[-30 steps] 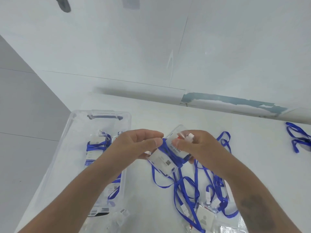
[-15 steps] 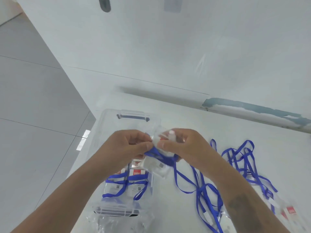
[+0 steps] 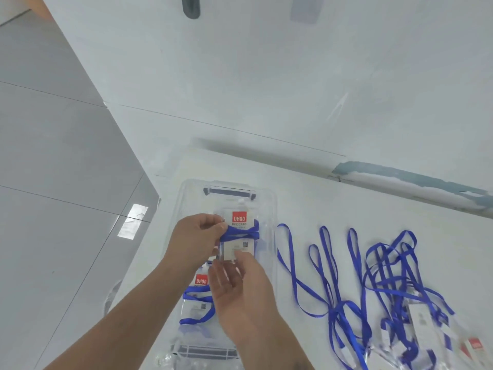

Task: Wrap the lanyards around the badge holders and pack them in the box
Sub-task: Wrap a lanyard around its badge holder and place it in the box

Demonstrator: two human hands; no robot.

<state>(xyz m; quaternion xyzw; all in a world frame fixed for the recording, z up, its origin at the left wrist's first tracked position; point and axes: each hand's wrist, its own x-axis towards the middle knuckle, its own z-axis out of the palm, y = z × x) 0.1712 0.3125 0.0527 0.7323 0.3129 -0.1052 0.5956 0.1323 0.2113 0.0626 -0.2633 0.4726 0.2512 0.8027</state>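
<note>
Left grip (image 3: 198, 237) on clear, strap-wrapped badge holder (image 3: 238, 237)

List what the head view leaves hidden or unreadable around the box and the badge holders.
- Bottom of the box: both forearms and the right hand cover it, so the count of packed holders is unknown.
- Wrapped badge holder: the small print under the red label is too small to read; the left hand hides its left edge.
- Loose lanyards: the pile is cut off by the bottom right edge and blurred.

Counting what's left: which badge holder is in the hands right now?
The wrapped badge holder over the box's far end; the other wrapped one lies nearer, untouched.
</note>
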